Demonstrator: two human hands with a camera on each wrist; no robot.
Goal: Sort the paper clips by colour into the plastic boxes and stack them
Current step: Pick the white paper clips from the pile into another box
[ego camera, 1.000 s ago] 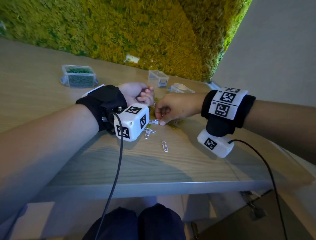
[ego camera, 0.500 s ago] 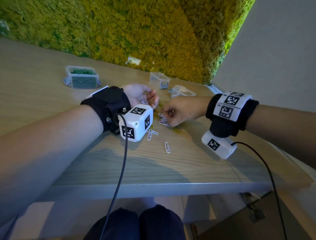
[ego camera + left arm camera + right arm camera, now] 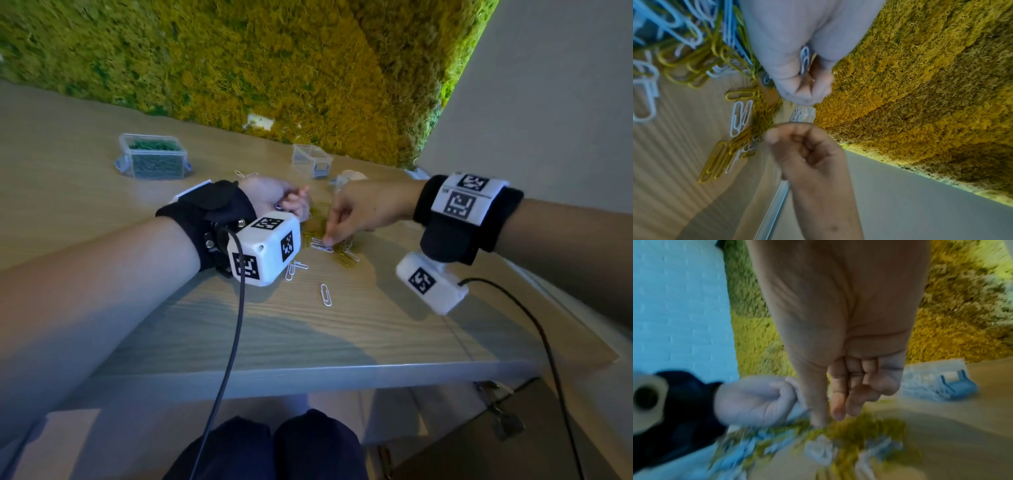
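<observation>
Reaches back down since half a second ago: right hand now lowered onto the mixed pile of paper clips, away from left hand. Thumb and forefinger nearly closed, tips down on a white clip; actual grip impossible to confirm. Lies directly under those fingertips, long axis running left-right across the table. Left fist curled round collected white clips, just beside the pile. Nearer for the pick, judging by position: right.

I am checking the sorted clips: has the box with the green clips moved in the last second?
No. The green-clip box keeps its place left of the white wall plate.
</observation>
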